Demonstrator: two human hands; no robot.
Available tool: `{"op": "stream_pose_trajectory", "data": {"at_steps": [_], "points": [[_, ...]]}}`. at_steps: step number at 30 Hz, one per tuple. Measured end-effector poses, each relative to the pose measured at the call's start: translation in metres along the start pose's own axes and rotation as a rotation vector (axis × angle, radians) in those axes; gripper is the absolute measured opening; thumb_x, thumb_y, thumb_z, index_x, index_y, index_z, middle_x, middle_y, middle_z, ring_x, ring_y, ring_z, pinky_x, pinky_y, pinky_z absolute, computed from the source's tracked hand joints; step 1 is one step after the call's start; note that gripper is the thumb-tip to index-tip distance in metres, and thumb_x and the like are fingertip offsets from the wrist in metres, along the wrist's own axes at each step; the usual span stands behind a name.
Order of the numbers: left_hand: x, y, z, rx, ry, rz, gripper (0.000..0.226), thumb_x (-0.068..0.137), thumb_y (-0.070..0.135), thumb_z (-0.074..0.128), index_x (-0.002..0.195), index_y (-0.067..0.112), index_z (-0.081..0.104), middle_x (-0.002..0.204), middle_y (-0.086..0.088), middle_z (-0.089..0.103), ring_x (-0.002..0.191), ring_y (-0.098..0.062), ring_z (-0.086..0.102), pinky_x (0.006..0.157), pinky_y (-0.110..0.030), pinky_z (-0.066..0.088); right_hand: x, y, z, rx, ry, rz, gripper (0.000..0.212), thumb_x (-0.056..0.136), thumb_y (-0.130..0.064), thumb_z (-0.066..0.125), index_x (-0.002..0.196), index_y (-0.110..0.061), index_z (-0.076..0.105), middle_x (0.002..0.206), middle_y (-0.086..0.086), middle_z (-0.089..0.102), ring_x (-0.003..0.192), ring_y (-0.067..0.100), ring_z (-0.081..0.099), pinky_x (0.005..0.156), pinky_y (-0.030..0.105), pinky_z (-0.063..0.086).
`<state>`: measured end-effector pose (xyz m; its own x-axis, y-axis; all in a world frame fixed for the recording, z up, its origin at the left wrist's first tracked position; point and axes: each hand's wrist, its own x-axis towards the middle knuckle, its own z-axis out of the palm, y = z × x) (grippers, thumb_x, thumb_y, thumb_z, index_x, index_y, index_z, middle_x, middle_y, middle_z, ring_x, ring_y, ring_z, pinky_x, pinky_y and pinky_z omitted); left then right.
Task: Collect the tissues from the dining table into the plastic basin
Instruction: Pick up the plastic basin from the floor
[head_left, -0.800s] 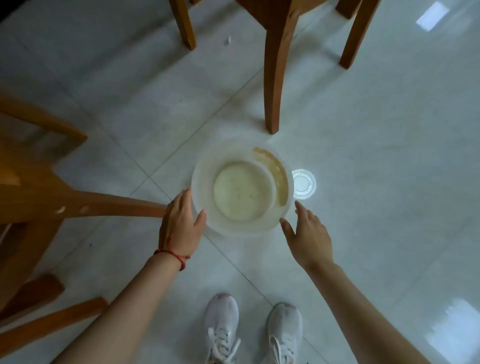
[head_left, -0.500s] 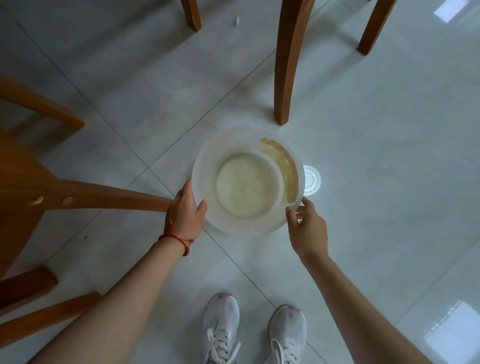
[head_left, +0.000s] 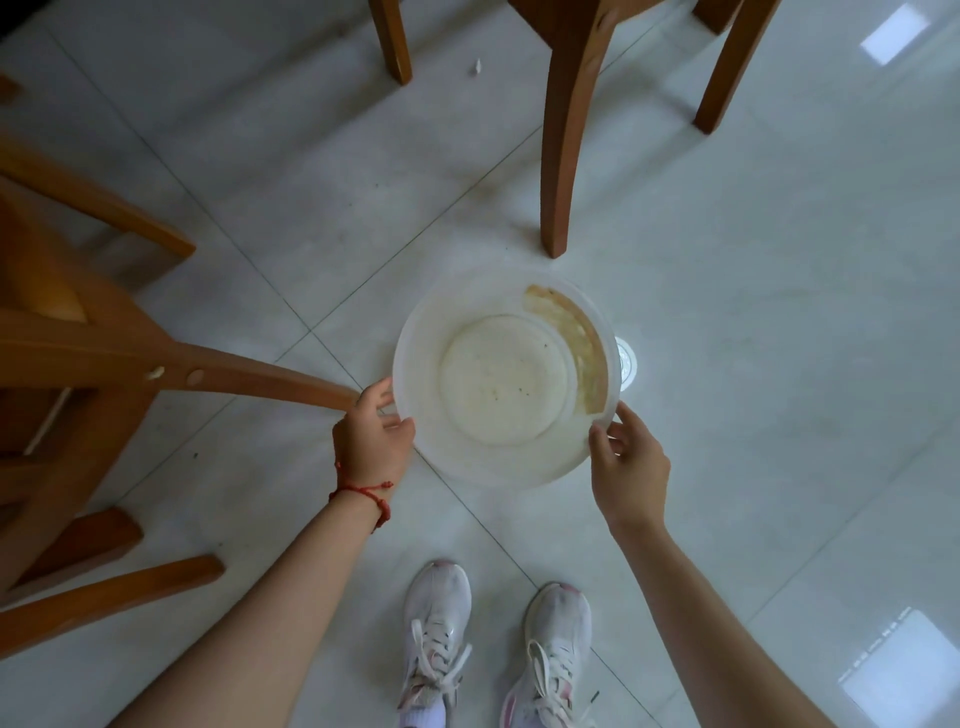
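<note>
- Plastic basin (head_left: 506, 379) centre frame, over floor tiles, empty.
- Left hand (head_left: 371, 441), right hand (head_left: 628, 462) clamped on opposite rim edges.
- Lift level, clear chair leg (head_left: 563, 130) above.
- No tissues in view.

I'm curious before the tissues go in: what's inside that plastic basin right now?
No tissues. The plastic basin holds only a brownish stain along its far-right inner wall and a few dark specks on the bottom. Both hands, left hand and right hand, grip its rim.
</note>
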<state>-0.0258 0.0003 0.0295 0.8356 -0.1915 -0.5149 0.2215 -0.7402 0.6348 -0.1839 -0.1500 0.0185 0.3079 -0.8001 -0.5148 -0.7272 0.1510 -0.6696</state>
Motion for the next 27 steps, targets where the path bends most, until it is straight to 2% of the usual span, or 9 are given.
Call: {"op": "stream_pose_trajectory", "data": {"at_steps": [7,12,15,18,23,27], "points": [[-0.07,0.047,-0.051,-0.115,0.02,-0.018,0.046,0.074,-0.003,0.062,0.118,0.011,0.059,0.107,-0.005,0.064,0.084,-0.019,0.061,0.076,-0.025,0.045,-0.06,-0.047,-0.062,0.055,0.006,-0.03,0.033,0.087,-0.014,0.054,0.12,-0.021,0.057,0.078,-0.013,0.063,0.068,-0.009,0.058,0.057,0.003,0.041],[-0.121,0.088,-0.09,-0.189,0.012,0.018,0.045,0.074,-0.002,0.066,0.116,0.011,0.06,0.104,-0.001,0.063,0.083,-0.016,0.062,0.067,-0.015,0.046,-0.109,-0.086,-0.118,0.088,0.039,-0.04,0.035,0.086,-0.014,0.057,0.121,-0.017,0.057,0.096,-0.001,0.07,0.072,-0.005,0.06,0.064,0.008,0.042],[-0.151,0.113,-0.113,-0.226,0.001,0.052,0.045,0.073,-0.002,0.067,0.115,0.012,0.06,0.106,0.002,0.064,0.085,-0.015,0.062,0.067,-0.015,0.046,-0.14,-0.109,-0.151,0.099,0.077,-0.07,0.032,0.086,-0.013,0.058,0.117,-0.02,0.059,0.086,-0.01,0.069,0.066,-0.007,0.061,0.06,0.004,0.043],[-0.181,0.136,-0.138,-0.248,0.004,0.072,0.043,0.073,0.001,0.068,0.112,0.018,0.062,0.103,0.007,0.065,0.086,-0.003,0.062,0.064,-0.011,0.045,-0.171,-0.134,-0.181,0.132,0.102,-0.097,0.03,0.085,-0.012,0.058,0.112,-0.023,0.062,0.079,-0.023,0.064,0.066,-0.007,0.061,0.06,0.001,0.044],[-0.231,0.177,-0.176,-0.333,-0.01,0.058,0.042,0.071,0.005,0.071,0.106,0.026,0.063,0.093,0.018,0.064,0.076,0.015,0.061,0.052,-0.002,0.045,-0.212,-0.176,-0.227,0.162,0.168,-0.139,0.027,0.086,-0.016,0.059,0.111,-0.023,0.063,0.075,-0.026,0.062,0.067,-0.008,0.061,0.058,0.002,0.043],[-0.268,0.204,-0.209,-0.376,-0.035,0.047,0.04,0.072,0.008,0.071,0.107,0.027,0.064,0.092,0.017,0.065,0.075,0.01,0.06,0.056,-0.004,0.043,-0.245,-0.213,-0.258,0.135,0.168,-0.164,0.029,0.086,-0.02,0.06,0.115,-0.021,0.062,0.079,-0.026,0.06,0.068,-0.012,0.06,0.062,0.009,0.043]]}}
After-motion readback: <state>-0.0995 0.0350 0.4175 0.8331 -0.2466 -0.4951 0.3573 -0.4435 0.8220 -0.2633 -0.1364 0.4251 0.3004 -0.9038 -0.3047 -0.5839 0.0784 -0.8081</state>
